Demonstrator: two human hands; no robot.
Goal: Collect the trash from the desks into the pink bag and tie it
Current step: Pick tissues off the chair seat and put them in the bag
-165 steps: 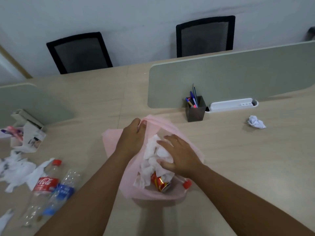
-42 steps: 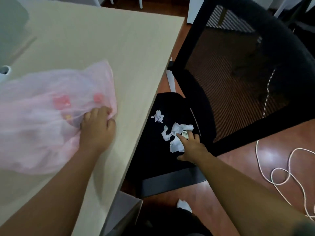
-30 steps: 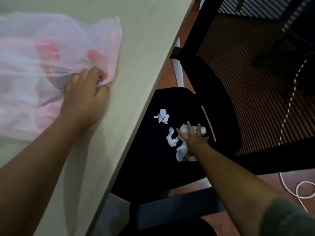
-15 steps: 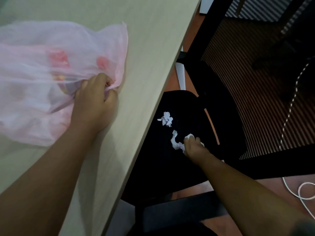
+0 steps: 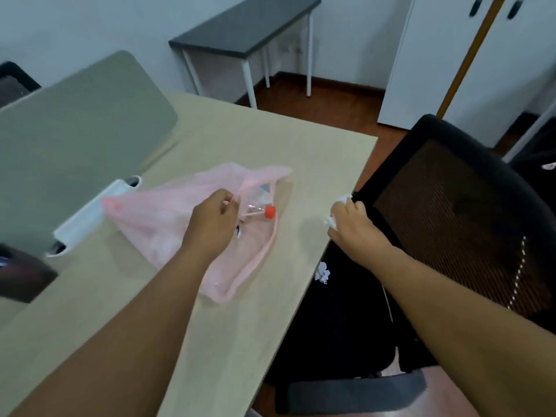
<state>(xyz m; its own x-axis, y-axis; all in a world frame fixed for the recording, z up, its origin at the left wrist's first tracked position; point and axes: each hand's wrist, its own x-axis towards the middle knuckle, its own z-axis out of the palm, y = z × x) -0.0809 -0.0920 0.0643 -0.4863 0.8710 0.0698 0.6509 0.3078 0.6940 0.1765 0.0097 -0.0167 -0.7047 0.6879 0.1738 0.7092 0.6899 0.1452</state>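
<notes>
Right hand [image 5: 350,222] grip was closed on crumpled paper [image 5: 331,220]. Pink bag [image 5: 168,218] lay on table [image 5: 270,139], mouth leftward of it; left hand [image 5: 212,222] pinched the rim open.

You see a pale pink, half see-through bag [image 5: 168,224] on the light beige wood-grain bench [image 5: 240,326]. Inside it a clear bottle [image 5: 258,206] has a red cap [image 5: 270,212]. The crumpled paper [image 5: 331,221] in your right hand [image 5: 355,227] is white, and so is the scrap [image 5: 322,271] on the black chair seat [image 5: 346,311]. The chair back [image 5: 466,221] has black mesh with fine brownish stripes. The divider panel [image 5: 75,121] is grey-green.
</notes>
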